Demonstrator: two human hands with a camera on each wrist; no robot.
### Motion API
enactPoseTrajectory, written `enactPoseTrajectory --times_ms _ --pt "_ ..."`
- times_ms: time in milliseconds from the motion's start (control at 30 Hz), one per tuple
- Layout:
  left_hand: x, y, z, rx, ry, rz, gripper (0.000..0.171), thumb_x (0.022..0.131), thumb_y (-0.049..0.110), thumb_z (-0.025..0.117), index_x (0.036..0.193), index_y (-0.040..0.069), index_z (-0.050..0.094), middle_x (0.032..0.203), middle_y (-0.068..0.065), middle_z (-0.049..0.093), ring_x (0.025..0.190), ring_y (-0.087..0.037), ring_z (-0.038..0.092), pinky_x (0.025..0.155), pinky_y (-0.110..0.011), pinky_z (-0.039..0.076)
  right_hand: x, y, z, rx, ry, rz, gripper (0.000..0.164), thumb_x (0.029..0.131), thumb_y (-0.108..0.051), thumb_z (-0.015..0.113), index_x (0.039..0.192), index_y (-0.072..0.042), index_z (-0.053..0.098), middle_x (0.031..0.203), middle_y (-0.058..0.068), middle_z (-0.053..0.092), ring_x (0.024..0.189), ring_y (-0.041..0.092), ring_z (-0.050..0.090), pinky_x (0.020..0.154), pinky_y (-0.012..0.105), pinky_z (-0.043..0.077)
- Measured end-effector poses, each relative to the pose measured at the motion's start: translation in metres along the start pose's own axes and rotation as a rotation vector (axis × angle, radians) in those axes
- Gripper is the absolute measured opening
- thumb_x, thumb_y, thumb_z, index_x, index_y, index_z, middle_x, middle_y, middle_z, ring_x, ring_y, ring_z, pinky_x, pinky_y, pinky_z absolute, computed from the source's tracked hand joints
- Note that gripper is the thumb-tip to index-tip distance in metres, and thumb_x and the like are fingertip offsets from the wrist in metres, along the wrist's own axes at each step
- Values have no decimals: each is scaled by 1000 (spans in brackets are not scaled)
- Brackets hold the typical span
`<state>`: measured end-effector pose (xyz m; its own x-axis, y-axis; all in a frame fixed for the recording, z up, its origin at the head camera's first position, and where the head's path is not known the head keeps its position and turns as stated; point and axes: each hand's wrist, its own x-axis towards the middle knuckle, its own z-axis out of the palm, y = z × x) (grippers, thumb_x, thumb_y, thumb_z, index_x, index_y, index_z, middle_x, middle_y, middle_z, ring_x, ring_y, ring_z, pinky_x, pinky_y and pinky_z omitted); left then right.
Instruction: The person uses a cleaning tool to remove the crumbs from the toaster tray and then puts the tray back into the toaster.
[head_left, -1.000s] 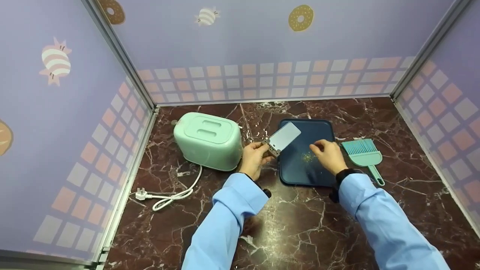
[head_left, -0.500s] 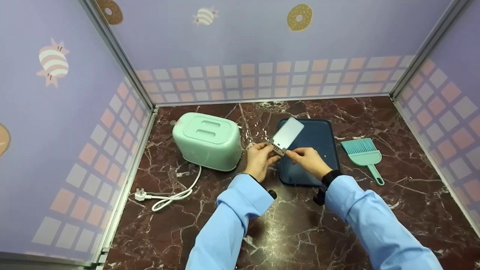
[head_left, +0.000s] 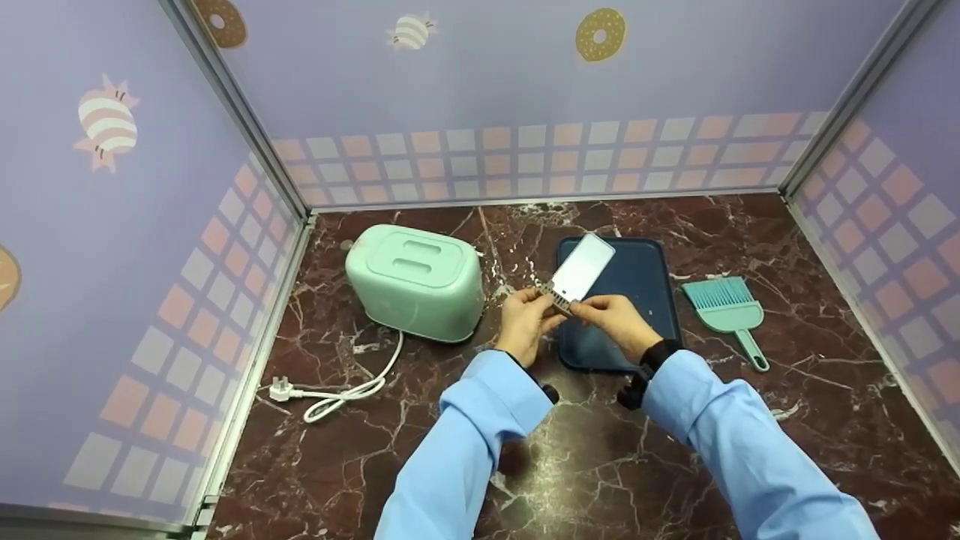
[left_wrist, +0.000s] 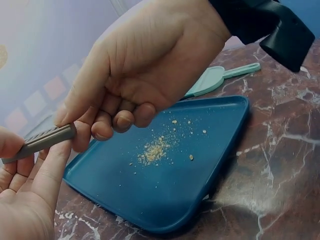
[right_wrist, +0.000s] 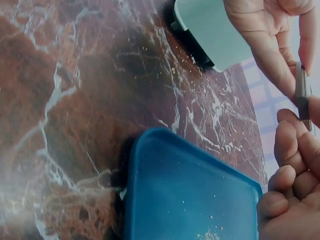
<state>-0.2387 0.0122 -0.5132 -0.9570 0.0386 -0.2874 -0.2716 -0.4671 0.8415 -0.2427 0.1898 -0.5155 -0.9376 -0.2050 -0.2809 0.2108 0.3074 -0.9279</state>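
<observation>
In the head view, a flat, shiny toaster crumb tray (head_left: pixel 585 266) with a slotted grey end is held up over the left part of a dark blue tray (head_left: pixel 641 277). My left hand (head_left: pixel 523 326) grips the left side of that slotted end, thumb on top and fingers beneath. At its other corner my right hand (head_left: pixel 615 321) pinches it between thumb and forefinger; the remaining fingers curl loosely, as the left wrist view shows. Yellowish crumbs (left_wrist: pixel 155 152) lie scattered on the blue tray below the hands.
A mint-green toaster (head_left: pixel 416 292) stands to the left, its white cord and plug (head_left: pixel 282 388) on the marble-patterned table. A teal hand brush (head_left: pixel 727 304) lies right of the blue tray. Patterned walls enclose the back and both sides.
My right hand has moved left from above the blue tray and taken hold of the crumb tray's corner. The left hand has shifted slightly right, and the crumb tray's angle has turned a little.
</observation>
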Motion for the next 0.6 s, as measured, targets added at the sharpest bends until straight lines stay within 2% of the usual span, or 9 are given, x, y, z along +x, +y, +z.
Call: enactPoseTrajectory --times_ms 167,267,367,467,600 --pt "-1 1 -1 73 7 22 18 102 5 58 112 -9 63 100 -17 68 84 -23 72 85 -40 61 -10 -15 4 58 -10 19 37 104 -24 62 113 12 65 86 -3 62 85 17 54 79 34 45" --pt "-1 1 -3 146 34 56 22 105 13 56 109 -6 66 91 -12 68 79 -23 70 79 -37 61 -19 -27 6 68 -14 26 37 104 -21 61 115 14 63 88 -2 61 85 17 54 81 34 44" --pt "0 1 -5 226 61 82 24 107 18 56 105 -4 68 87 -12 68 81 -30 70 69 -29 57 -22 -31 6 69 -9 32 34 104 -22 61 114 10 65 89 -1 61 82 15 52 78 33 43" --pt "0 0 -6 284 66 84 22 106 16 58 102 -3 69 88 -16 67 78 -29 69 64 -25 52 -16 -23 3 122 5 42 30 104 -23 61 112 5 66 87 0 60 73 15 47 70 30 40" --pt "-1 1 -6 356 48 62 21 105 17 61 100 -1 70 84 -10 65 73 -20 65 71 -32 57 -3 -4 -1 247 56 49 29 104 -22 62 115 4 64 88 3 62 66 12 44 60 24 37"
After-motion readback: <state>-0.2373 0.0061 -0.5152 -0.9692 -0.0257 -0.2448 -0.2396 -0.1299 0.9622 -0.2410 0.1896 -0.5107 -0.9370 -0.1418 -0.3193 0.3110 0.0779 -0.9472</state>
